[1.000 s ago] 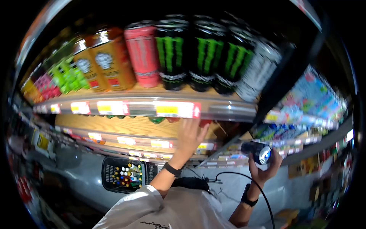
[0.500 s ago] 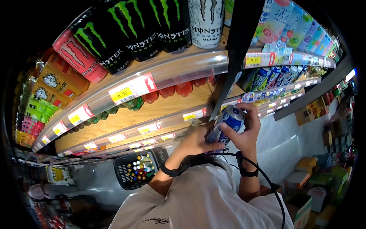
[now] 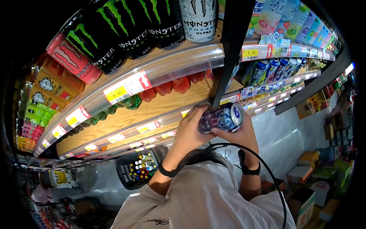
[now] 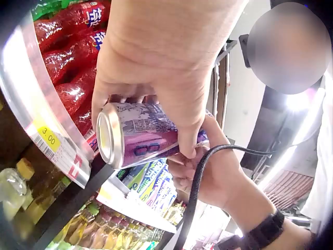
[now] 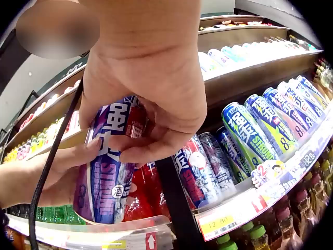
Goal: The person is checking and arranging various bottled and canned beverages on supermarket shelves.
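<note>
A blue and purple drink can [image 3: 218, 120] lies tilted nearly sideways between my hands, its silver lid facing right in the head view. My left hand [image 3: 189, 129] grips the base end, thumb along the side. From the right, my right hand [image 3: 244, 133] holds the lid end with its thumb on the can's near side. In the left wrist view the bare metal bottom of the can [image 4: 110, 136] sticks out beyond the left fingers. The right wrist view shows the printed label of the can [image 5: 106, 174], with fingers of both hands round it.
Tall energy drink cans [image 3: 133, 38] line the upper shelf, with red bottles [image 3: 164, 88] below. A black post [image 3: 228, 53] divides the shelves; similar cans [image 5: 250, 130] stand right of it. A basket of bottles [image 3: 122, 171] sits on the floor. A black cable [image 3: 263, 164] hangs past my right arm.
My left hand came from the shelf front to the can, which only the right hand held. The can then turned from more upright to nearly sideways, its lid swinging right.
</note>
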`<action>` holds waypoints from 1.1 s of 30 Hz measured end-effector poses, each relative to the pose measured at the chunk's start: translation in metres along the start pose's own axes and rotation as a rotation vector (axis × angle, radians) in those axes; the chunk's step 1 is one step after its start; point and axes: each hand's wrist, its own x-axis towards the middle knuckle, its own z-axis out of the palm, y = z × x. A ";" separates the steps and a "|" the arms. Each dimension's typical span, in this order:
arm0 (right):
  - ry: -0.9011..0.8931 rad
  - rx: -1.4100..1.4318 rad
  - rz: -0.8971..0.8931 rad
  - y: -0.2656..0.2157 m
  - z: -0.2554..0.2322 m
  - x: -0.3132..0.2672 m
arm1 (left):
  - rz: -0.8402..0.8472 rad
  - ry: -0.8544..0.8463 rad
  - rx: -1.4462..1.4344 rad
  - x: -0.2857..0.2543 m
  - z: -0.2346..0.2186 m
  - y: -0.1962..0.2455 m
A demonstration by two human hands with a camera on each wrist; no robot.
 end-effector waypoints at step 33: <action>0.580 -0.429 -0.394 0.050 -0.048 0.068 | 0.140 -0.050 0.499 0.007 -0.043 -0.087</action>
